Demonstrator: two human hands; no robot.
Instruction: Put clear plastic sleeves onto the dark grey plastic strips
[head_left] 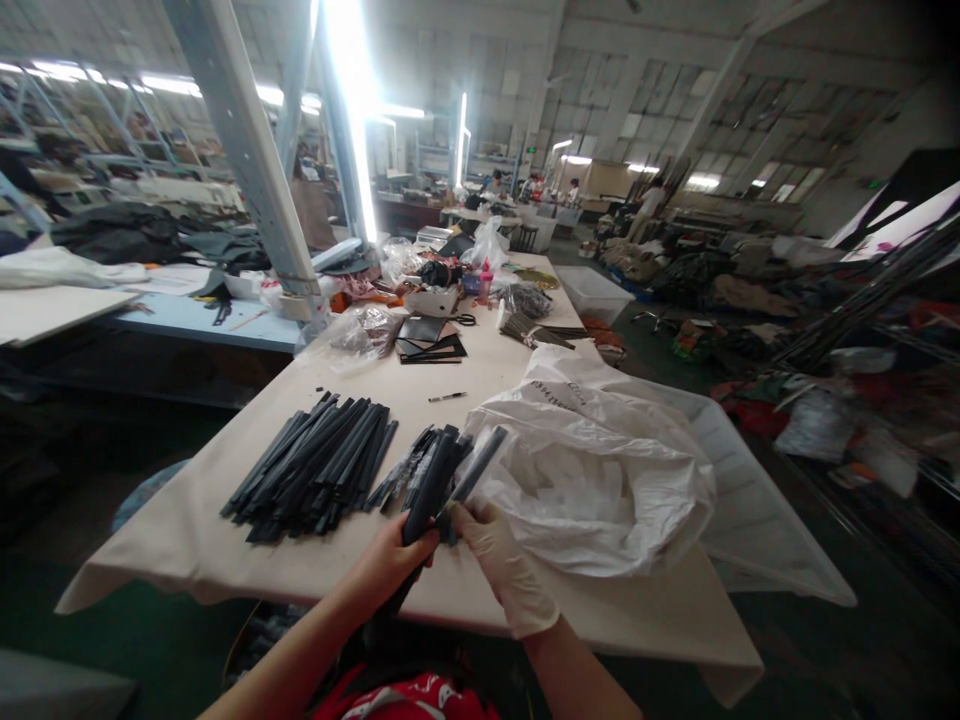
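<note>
My bare left hand (401, 552) is wrapped round a bundle of dark fabric strips (435, 478) that points away from me over the table's front part. On my right hand (501, 560) there is a pale glove. Its fingers pinch the lower end of one single dark strip (481, 464), held slanting beside the bundle. To the left lies a wide pile of dark strips (311, 470), roughly side by side. Some thinner strips with shiny bits (401, 468) lie just behind the bundle. A large white plastic bag (592, 470), open toward me, lies right of my gloved hand.
The table (247, 570) has a cream cover. Farther back are a pen (448, 397), black flat pieces (427, 338), scissors (466, 320), clear plastic bags (360, 335) and a pink bottle (485, 285). A metal post (251, 150) rises at left; a translucent bin (765, 510) stands right.
</note>
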